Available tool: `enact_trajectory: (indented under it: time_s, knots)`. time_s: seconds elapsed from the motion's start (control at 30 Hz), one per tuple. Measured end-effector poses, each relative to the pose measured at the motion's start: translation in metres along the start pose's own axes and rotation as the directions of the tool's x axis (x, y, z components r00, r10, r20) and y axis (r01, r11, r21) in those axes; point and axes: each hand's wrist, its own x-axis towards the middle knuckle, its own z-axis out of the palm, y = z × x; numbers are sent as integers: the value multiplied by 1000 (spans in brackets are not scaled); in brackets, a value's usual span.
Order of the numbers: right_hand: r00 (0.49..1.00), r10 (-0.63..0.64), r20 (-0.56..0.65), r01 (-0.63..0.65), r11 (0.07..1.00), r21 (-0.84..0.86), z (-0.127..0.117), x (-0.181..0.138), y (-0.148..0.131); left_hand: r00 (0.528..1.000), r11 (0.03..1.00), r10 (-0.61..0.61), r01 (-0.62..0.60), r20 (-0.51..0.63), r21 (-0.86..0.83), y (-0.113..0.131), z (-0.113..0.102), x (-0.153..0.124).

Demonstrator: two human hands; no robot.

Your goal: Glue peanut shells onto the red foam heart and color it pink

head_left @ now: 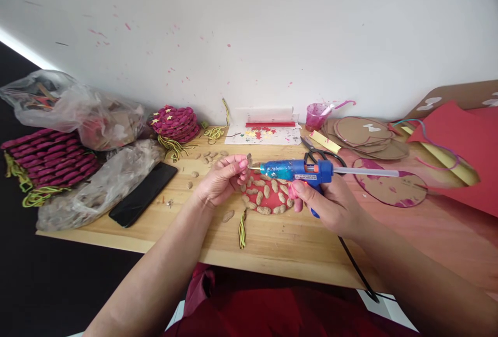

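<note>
My right hand [329,199] is closed around a blue hot glue gun [299,171], whose nozzle points left and whose glue stick [365,172] juts out behind. Between thumb and fingers, my left hand [229,173] pinches a peanut [249,160] right at the nozzle tip. Beneath both hands lies a red disc [272,203] on the table, with several peanuts [263,210] set on it, many around its rim. A yellow-green tassel [242,230] hangs from the disc's lower left edge. The hands and the gun hide part of the disc.
Loose peanuts [210,157] lie left of the disc. A black phone [143,194], plastic bags [105,186] and purple woven pieces [54,159] occupy the left side. Scissors [311,151], a pink-stained cup [317,117], cardboard discs [363,137] and red sheets [459,145] stand or lie behind and right.
</note>
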Motion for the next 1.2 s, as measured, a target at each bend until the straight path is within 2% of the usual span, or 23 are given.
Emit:
enact_trajectory:
  time_s: [1.2]
  knots:
    - [1000,-15,16,15,1000,-1,-2,-1,5,1000,1000,-1,1,17,-15,1,-4,1]
